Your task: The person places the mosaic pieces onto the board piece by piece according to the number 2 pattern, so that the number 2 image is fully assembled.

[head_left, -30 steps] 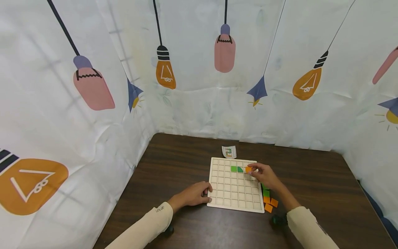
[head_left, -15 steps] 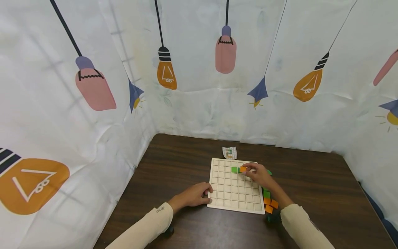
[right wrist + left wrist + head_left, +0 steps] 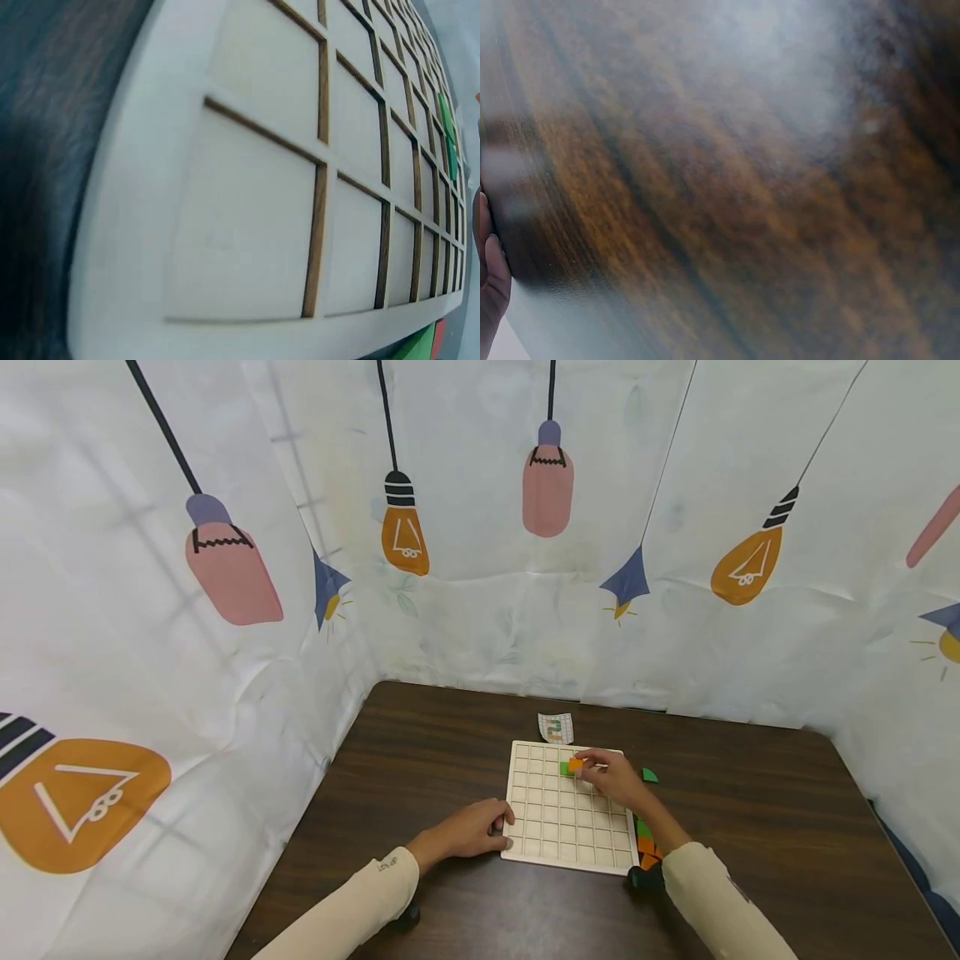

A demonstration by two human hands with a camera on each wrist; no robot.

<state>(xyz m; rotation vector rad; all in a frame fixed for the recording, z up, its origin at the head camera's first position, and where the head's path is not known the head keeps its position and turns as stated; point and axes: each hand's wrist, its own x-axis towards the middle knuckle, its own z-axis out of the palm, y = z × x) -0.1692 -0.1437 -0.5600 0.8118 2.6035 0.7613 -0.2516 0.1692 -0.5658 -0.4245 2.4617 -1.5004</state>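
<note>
A pale grid board (image 3: 555, 827) with raised square cells lies on the dark wooden table. My right hand (image 3: 615, 777) pinches an orange square tile (image 3: 575, 764) low over the board's far rows. Just left of that tile sits a light green tile (image 3: 564, 769) in a cell. The dark green piece beside it is hidden in the head view, but green pieces (image 3: 448, 135) show on the board in the right wrist view. My left hand (image 3: 476, 828) holds the board's left edge, its fingers curled and its thumb near the front corner. In the left wrist view, only fingertips (image 3: 495, 262) appear.
A small card with a printed coloured grid (image 3: 556, 728) lies behind the board. Loose orange tiles (image 3: 647, 860) and green tiles (image 3: 642, 829) lie along its right edge, partly under my right forearm. A green rounded piece (image 3: 649, 775) sits farther back. A patterned white curtain (image 3: 465, 635) hangs behind the table.
My right hand has carried the orange tile leftward across the far rows, over the dark green piece and up to the light green tile. The left hand stays at the board's edge.
</note>
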